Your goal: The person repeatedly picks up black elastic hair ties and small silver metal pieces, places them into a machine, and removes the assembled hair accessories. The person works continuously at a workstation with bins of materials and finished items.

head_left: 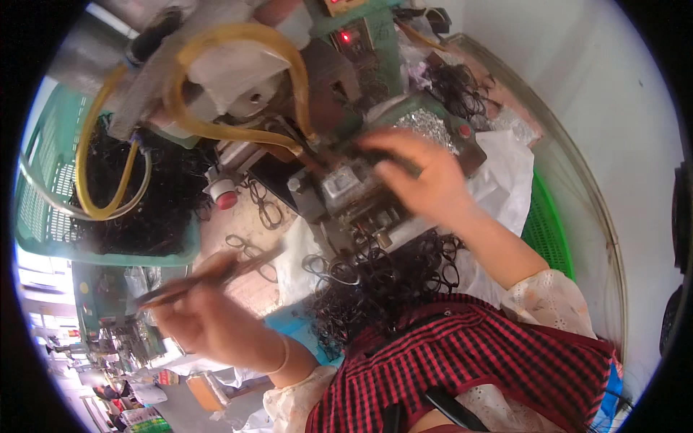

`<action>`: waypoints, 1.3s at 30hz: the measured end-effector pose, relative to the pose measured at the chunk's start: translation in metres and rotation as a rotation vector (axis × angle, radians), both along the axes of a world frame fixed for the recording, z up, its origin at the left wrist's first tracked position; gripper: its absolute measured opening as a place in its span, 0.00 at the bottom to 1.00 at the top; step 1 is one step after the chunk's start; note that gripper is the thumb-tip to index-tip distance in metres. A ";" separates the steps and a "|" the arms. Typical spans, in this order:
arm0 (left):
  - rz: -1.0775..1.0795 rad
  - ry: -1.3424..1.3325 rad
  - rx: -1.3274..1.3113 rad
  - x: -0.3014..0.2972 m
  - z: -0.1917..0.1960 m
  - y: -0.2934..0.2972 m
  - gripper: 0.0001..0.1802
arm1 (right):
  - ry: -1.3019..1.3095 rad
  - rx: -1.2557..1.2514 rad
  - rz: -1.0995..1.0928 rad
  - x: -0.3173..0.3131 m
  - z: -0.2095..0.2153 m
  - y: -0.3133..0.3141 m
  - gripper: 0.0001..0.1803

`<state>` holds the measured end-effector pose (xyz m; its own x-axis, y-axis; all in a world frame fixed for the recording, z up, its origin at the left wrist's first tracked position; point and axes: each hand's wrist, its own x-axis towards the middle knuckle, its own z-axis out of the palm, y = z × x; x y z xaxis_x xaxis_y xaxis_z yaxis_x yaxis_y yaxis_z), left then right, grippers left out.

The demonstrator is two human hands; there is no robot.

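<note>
My left hand (206, 321) is raised to the left of the machine and closed round a long, slender dark object (245, 265). Motion blurs that object, so its kind is unclear. Over the machine's bed my right hand (426, 177) reaches in from the right, thumb and fingers apart, with nothing visible between them. Just left of its fingertips sits a small metal block (341, 185) on the machine fixture (382, 216). Black eyeglass frames (368, 281) lie heaped below the fixture, against the checked apron (462, 339).
Small silver parts (426, 128) fill a tray behind my right hand. Yellow hoses (238, 130) loop over the machine. A red button (226, 200) sticks out at its left. A green basket (170, 249) holds dark pieces; another green basket (545, 231) stands at right, near the wall.
</note>
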<state>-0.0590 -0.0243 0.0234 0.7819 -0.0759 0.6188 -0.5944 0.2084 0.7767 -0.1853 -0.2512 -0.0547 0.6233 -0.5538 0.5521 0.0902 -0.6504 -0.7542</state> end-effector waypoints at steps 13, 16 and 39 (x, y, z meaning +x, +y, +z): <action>-0.278 -0.189 0.318 -0.008 -0.022 -0.091 0.09 | 0.333 -0.160 -0.529 -0.018 -0.062 -0.076 0.06; -0.272 -0.175 0.317 -0.005 -0.019 -0.096 0.09 | 0.179 0.075 -0.475 -0.021 -0.056 -0.069 0.08; -0.208 -0.548 1.370 0.227 -0.197 -0.029 0.10 | 0.159 -0.057 -0.550 -0.050 -0.063 -0.058 0.07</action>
<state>0.1677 -0.0537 -0.1741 0.3834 -0.9054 0.1824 -0.9222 -0.3644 0.1296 -0.2353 -0.3089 -0.1178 0.3298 -0.7922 0.5135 -0.3840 -0.6095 -0.6936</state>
